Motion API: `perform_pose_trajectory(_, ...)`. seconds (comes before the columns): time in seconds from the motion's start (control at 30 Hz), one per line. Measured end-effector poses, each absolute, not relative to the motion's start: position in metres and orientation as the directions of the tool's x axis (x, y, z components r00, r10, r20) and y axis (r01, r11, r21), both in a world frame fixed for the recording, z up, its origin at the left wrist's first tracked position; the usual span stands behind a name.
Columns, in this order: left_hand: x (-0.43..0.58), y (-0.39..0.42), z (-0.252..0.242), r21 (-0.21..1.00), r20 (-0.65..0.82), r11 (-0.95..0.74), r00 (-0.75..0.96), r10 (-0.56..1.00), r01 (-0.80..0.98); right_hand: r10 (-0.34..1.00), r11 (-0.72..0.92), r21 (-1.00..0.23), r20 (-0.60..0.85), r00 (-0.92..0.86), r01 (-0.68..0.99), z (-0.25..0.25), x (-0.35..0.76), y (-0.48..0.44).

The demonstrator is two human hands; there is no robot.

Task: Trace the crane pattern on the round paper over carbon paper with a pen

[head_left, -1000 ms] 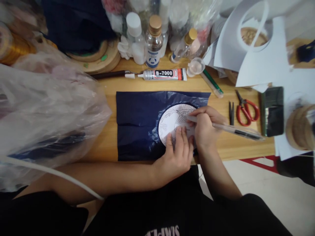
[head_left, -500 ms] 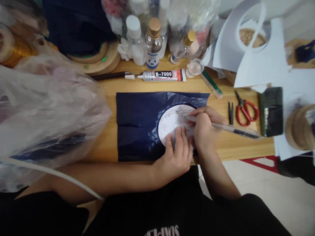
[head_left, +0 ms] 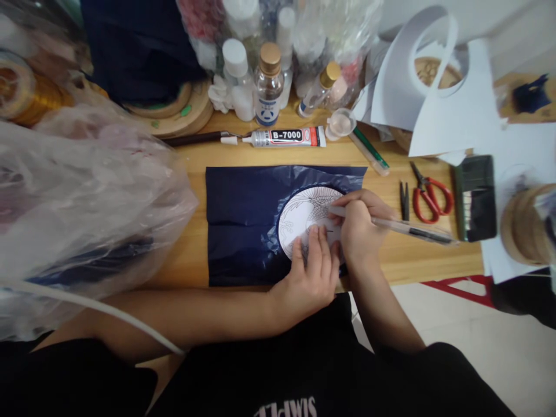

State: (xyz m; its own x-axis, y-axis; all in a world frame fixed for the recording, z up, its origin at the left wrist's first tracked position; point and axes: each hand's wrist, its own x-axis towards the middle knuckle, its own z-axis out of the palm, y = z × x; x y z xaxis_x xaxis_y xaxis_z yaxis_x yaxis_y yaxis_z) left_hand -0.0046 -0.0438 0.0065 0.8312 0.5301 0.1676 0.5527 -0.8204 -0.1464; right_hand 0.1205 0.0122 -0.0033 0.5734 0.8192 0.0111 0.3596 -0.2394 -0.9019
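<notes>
A round white paper (head_left: 299, 215) printed with a line drawing of a feathered bird lies on a dark blue sheet (head_left: 241, 226) on the wooden table. My left hand (head_left: 310, 269) rests on the paper's lower part, its fingers stretched out and pressing down. In my right hand (head_left: 362, 231) is a clear pen (head_left: 412, 230), gripped between thumb and fingers and slanting to the right. Its tip end points at the drawing; whether the tip touches the paper is hard to tell. My right hand covers the paper's right edge.
Behind the sheet lie a B-7000 glue tube (head_left: 289, 136) and a green pen-like stick (head_left: 369, 147). Several bottles (head_left: 268, 87) stand further back. Right are red-handled scissors (head_left: 432, 194), black tweezers (head_left: 404, 200) and a dark box (head_left: 476, 197). A plastic bag (head_left: 95, 197) fills the left.
The camera view has shifted slightly, so the things at the back appear a little lower. Both hands keep nearly the same place on the paper, the pen still held.
</notes>
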Motion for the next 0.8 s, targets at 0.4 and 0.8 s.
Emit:
perform_pose_trajectory(0.4, -0.0046, -0.0436, 0.0055, -0.151, 0.170, -0.821, 0.833, 0.527, 0.550, 0.808, -0.252, -0.915, -0.019, 0.589, 0.316, -0.0037, 0.1204, 0.0128)
perform_pose_trajectory(0.8, -0.0047, -0.0440, 0.0057, -0.153, 0.165, -0.820, 0.832, 0.529, 0.551, 0.833, -0.234, -0.916, -0.015, 0.553, 0.327, -0.0034, 0.1218, 0.0121)
